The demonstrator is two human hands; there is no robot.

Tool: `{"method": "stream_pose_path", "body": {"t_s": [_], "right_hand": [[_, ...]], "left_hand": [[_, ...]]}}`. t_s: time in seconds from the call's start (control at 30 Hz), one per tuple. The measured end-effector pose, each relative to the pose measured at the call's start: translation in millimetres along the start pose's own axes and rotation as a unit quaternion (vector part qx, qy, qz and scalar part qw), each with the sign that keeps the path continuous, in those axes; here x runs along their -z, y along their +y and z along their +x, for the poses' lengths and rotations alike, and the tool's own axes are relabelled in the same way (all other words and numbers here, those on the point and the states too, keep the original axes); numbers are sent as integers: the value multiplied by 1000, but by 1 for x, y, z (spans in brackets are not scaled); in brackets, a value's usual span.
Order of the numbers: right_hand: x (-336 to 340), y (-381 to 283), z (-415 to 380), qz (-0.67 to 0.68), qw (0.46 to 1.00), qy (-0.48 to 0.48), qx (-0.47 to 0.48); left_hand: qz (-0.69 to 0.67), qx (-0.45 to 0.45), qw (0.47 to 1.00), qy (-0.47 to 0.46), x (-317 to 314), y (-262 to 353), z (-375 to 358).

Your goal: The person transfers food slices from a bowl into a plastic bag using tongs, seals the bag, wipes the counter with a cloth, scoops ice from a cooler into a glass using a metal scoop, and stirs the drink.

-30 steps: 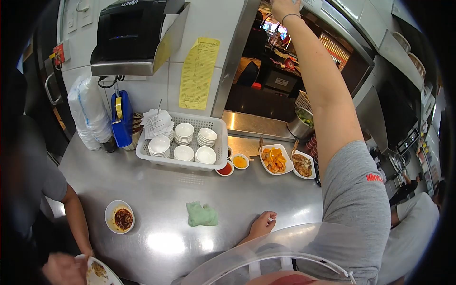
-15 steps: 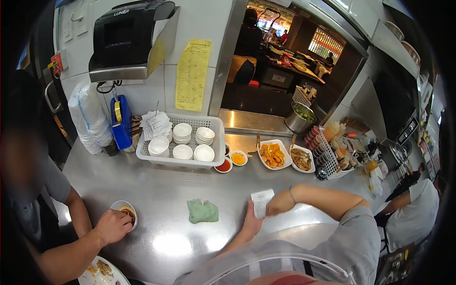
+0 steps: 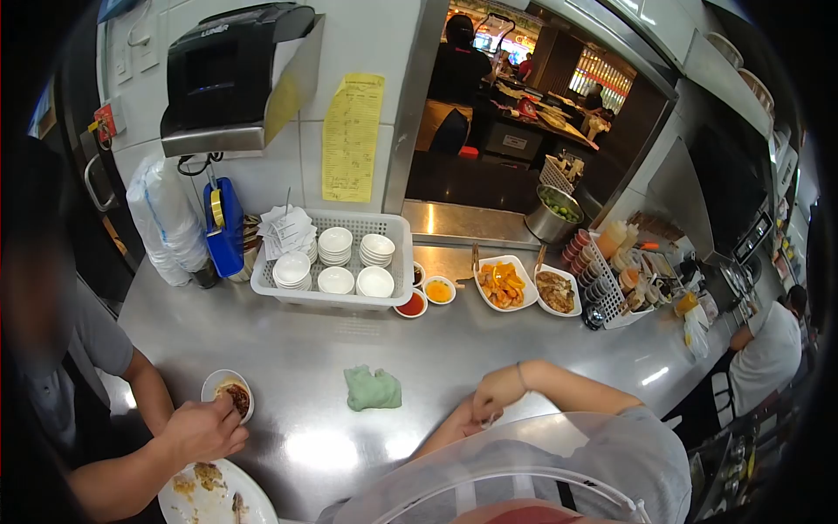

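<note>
My right hand point(image 3: 500, 390), with a thin band at its wrist, is bent down with its fingers closed over my left hand point(image 3: 456, 425). A small white bit of the paper slip point(image 3: 491, 420) shows between and below the fingers; the rest is hidden by my hands. My left fingers are partly covered and curled around the slip. Both hands are close to my body, above the front of the steel counter point(image 3: 340, 336). A crumpled green cloth point(image 3: 373, 388) lies on the counter to the left of my hands.
A co-worker's hand point(image 3: 202, 430) is at a small bowl point(image 3: 216, 381) beside a plate with food remains point(image 3: 188, 515). Along the back are a basket point(image 3: 332, 299) of small white bowls, sauce dishes point(image 3: 439, 290), two food dishes point(image 3: 504, 304) and a condiment rack point(image 3: 611, 293).
My hands have drawn lower and closer together, and the paper slip that was spread open is now mostly hidden. The co-worker's hand and plate have shifted.
</note>
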State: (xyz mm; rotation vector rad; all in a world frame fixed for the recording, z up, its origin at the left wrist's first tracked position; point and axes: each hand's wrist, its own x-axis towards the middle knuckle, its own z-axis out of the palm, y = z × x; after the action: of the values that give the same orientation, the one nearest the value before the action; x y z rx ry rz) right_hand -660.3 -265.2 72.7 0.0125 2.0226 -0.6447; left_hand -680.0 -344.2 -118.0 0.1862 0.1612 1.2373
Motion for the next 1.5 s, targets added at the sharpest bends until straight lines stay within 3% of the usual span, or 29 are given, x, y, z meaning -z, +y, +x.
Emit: {"method": "stream_pose_path", "body": {"t_s": [0.03,0.1,0.13,0.2,0.23,0.3,0.37,0.4,0.43,0.5,0.57,0.6,0.63,0.7,0.73,0.83,0.87,0.9,0.97,1.0,1.03,1.1,1.13,1.2,1.33,1.4,1.43,1.5], "right_hand": [[8,0,-12,100,994,23,34],[43,4,-45,0,984,176,24],[65,14,-63,-128,945,301,20],[152,36,-98,-221,850,449,-165],[188,16,-126,-349,698,624,18],[289,-1,-180,-325,488,809,-32],[353,7,-214,-418,372,825,-78],[372,-4,-224,-311,415,853,-67],[380,-14,-231,-317,418,834,-171],[431,10,-242,-304,406,850,-145],[442,-7,-246,-352,352,815,-298],[452,-10,-255,-204,445,836,-246],[459,-6,-259,-205,447,836,-244],[462,0,-263,-357,309,825,-310],[467,-11,-274,-352,351,784,-370],[450,-33,-273,-272,387,819,-325],[427,-54,-261,-239,423,815,-315],[453,-24,-263,-242,421,816,-314],[504,45,-260,-411,320,779,-348],[478,19,-254,-451,355,686,-448],[457,-2,-251,-450,354,687,-448],[428,-30,-247,-446,440,578,-523],[437,-15,-252,-445,440,578,-524],[459,22,-262,-295,436,831,-181],[456,21,-261,-291,413,847,-164],[438,1,-262,-313,483,781,-243],[423,-14,-259,-312,483,781,-245],[385,-54,-243,-184,593,755,-214]], "left_hand": [[50,-2,999,7,-9,9,-5],[115,-16,993,25,-32,19,-8],[130,-26,990,38,-45,21,-9],[141,-34,987,68,-44,18,-5],[153,-38,983,97,-42,18,-5],[137,-46,984,105,-37,19,-2],[115,-51,986,110,-35,17,-2],[101,-49,988,104,-36,17,-3],[87,-46,990,96,-37,18,-4],[88,-54,990,94,-38,19,-4],[89,-65,990,93,-40,20,-6],[82,-60,990,98,-42,21,-7],[76,-55,990,103,-42,22,-7],[75,-51,991,98,-37,21,-7],[77,-49,992,91,-36,21,-6],[67,-51,992,92,-37,20,-6],[67,-55,992,90,-38,21,-5],[69,-55,992,92,-38,21,-6],[73,-54,991,93,-37,19,-6],[74,-57,991,92,-34,18,-4],[75,-59,991,91,-32,18,-4],[71,-61,992,89,-34,18,-5],[68,-63,992,87,-35,18,-5],[76,-58,991,93,-35,18,-4],[91,-67,989,99,-35,17,-3],[94,-66,989,97,-31,16,0],[98,-66,988,96,-30,15,0],[97,-65,987,109,-39,16,-1]]}}
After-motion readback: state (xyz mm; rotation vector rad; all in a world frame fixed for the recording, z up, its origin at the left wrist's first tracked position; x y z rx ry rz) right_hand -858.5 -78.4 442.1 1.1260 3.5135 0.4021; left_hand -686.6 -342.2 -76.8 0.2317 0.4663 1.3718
